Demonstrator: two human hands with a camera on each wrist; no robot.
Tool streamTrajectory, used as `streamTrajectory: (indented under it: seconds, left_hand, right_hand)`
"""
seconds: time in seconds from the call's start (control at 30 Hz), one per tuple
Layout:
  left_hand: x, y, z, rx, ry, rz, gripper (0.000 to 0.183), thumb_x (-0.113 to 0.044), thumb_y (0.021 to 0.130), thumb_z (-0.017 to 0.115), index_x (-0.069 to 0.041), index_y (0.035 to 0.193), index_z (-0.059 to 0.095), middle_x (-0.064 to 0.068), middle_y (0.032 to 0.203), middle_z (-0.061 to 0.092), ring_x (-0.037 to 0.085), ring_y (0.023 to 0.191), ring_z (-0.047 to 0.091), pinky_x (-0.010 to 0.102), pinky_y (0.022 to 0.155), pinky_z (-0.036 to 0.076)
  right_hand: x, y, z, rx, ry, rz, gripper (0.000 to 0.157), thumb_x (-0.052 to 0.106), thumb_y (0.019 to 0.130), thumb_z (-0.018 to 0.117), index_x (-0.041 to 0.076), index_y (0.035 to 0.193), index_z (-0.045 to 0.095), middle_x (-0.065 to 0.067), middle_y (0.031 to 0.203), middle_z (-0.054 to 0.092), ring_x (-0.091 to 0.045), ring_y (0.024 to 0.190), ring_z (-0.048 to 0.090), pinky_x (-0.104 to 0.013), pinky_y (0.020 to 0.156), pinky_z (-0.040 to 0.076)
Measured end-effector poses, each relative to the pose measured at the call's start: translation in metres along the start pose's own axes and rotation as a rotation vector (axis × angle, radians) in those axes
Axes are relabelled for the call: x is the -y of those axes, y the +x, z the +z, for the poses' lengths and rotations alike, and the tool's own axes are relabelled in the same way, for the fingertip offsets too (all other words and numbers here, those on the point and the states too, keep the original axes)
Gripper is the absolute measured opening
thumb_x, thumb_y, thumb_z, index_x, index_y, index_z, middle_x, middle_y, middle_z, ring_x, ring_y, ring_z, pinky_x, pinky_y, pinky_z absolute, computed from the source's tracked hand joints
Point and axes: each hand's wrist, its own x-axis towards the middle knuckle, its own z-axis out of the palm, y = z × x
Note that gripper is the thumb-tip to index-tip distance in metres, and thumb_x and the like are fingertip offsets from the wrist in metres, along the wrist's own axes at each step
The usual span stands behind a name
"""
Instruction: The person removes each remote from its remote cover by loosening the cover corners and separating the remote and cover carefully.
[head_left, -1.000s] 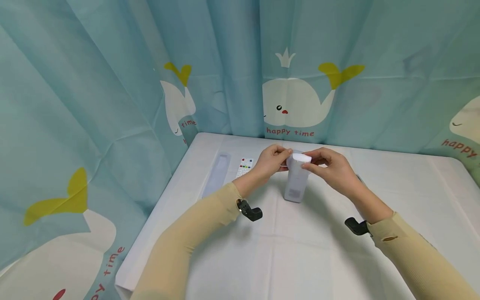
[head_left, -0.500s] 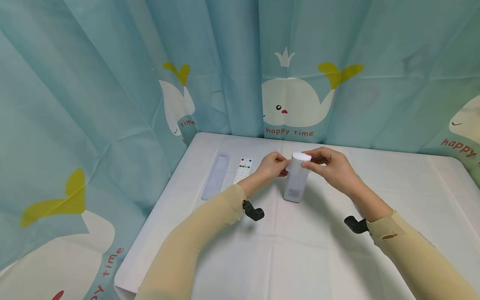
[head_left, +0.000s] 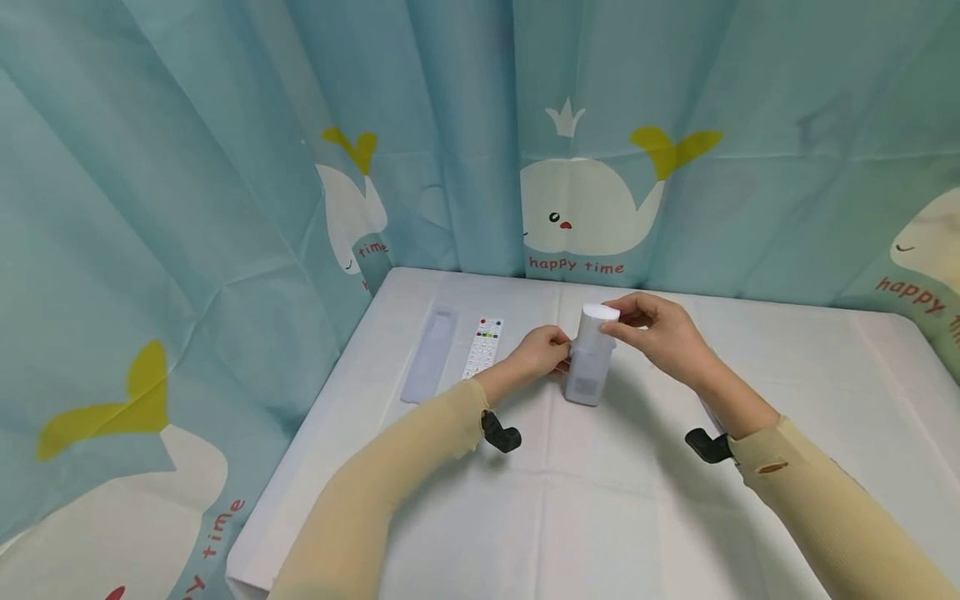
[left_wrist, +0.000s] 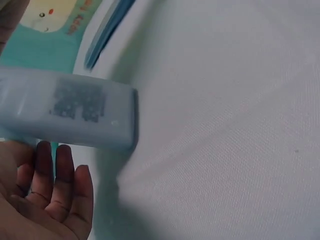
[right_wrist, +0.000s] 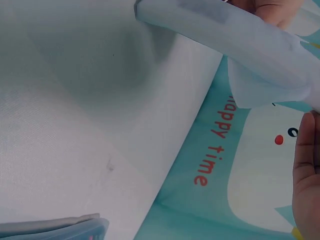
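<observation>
A white remote control stands upright on the table, wrapped in a translucent soft sleeve whose upper rim is folded down partway, leaving the top end bare. With thumb and fingers, my right hand grips the bare top. My left hand pinches the sleeve's rim on the left side; the fingertips are partly hidden behind it. In the right wrist view, a loose flap of the sleeve hangs off the remote's side. A dark label patch shows through the sleeve in the left wrist view.
Left of the hands lies another white remote control with coloured buttons. Beside it is a flat translucent sleeve. A bluish flat object lies on the table, mostly hidden by my right arm in the head view. A whale-print curtain hangs behind.
My left hand has moved down along the remote, drawing the sleeve's rim lower and baring more of the top. My right hand has stayed at the top.
</observation>
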Motion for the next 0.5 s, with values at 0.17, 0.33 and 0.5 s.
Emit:
streamTrajectory:
  seconds: [0.17, 0.33, 0.5]
  left_hand:
    - [0.002, -0.003, -0.005, -0.02, -0.052, -0.04, 0.022, -0.017, 0.107, 0.054, 0.0, 0.107, 0.067, 0.013, 0.101, 0.071, 0.017, 0.083, 0.066, 0.038, 0.08, 0.058]
    - [0.0, -0.007, -0.01, -0.019, -0.043, -0.011, 0.026, -0.023, 0.107, 0.057, -0.002, 0.116, 0.069, 0.009, 0.103, 0.072, 0.013, 0.08, 0.066, 0.036, 0.077, 0.057]
    - [0.0, -0.012, -0.013, -0.075, 0.049, 0.094, 0.022, -0.022, 0.105, 0.06, -0.007, 0.118, 0.068, 0.002, 0.103, 0.069, 0.012, 0.084, 0.065, 0.027, 0.073, 0.054]
  right_hand:
    - [0.001, 0.004, 0.002, 0.017, -0.005, 0.042, 0.039, 0.037, 0.095, 0.075, 0.008, 0.12, 0.067, -0.008, 0.112, 0.068, -0.02, 0.095, 0.066, -0.023, 0.076, 0.054]
    - [0.005, 0.006, 0.001, -0.007, -0.051, 0.123, 0.045, 0.04, 0.096, 0.073, 0.005, 0.122, 0.063, -0.011, 0.112, 0.067, -0.023, 0.097, 0.063, -0.026, 0.074, 0.053]
    - [0.008, 0.008, 0.0, -0.036, -0.102, 0.165, 0.055, 0.042, 0.096, 0.072, 0.006, 0.134, 0.058, -0.015, 0.114, 0.066, -0.028, 0.103, 0.061, -0.035, 0.078, 0.052]
